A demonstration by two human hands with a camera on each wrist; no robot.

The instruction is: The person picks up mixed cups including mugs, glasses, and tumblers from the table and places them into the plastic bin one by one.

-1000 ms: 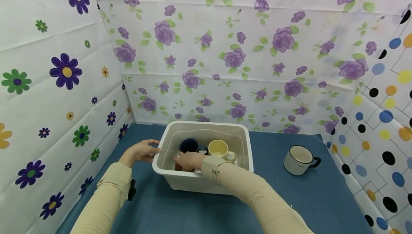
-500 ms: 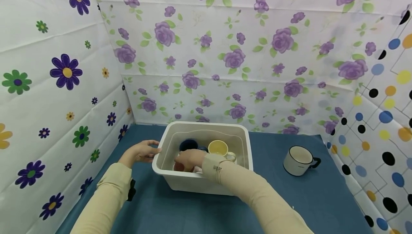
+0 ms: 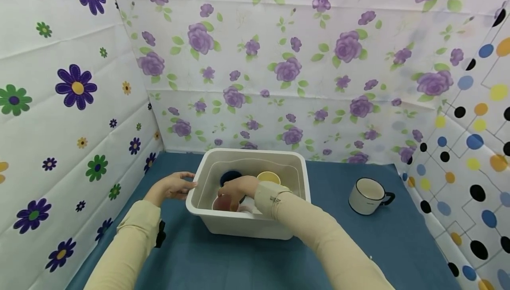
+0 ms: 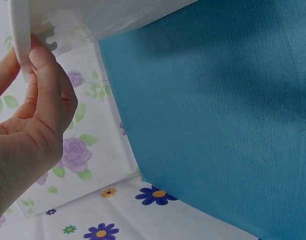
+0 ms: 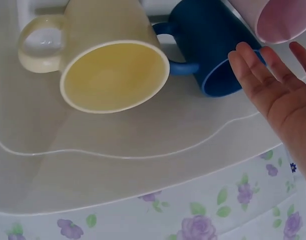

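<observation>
A white plastic bin [image 3: 255, 226] stands on the blue tabletop. My left hand [image 3: 175, 186] pinches the bin's left rim between thumb and fingers; the left wrist view shows this grip from below. Inside the bin, my right hand [image 3: 236, 189] is above a pink mug [image 3: 221, 203] at the front left. In the right wrist view its fingers are extended and spread close to the pink mug [image 5: 283, 22], with the thumb mostly out of frame. A blue mug [image 5: 208, 45] lies behind those fingers. Beside it is a pale yellow mug [image 5: 112, 75], partly covered by my forearm in the head view.
To the right of the bin, a white enamel mug [image 3: 366, 196] with a dark rim and handle stands on the blue tabletop [image 3: 239, 263]. Flower-printed sheets [image 3: 255, 77] hang behind and at the left, and a dotted sheet [image 3: 470, 166] at the right.
My right hand has risen a little off the pink mug and its fingers have loosened, so more of that mug shows. My left hand stays on the rim. The head view has shifted slightly.
</observation>
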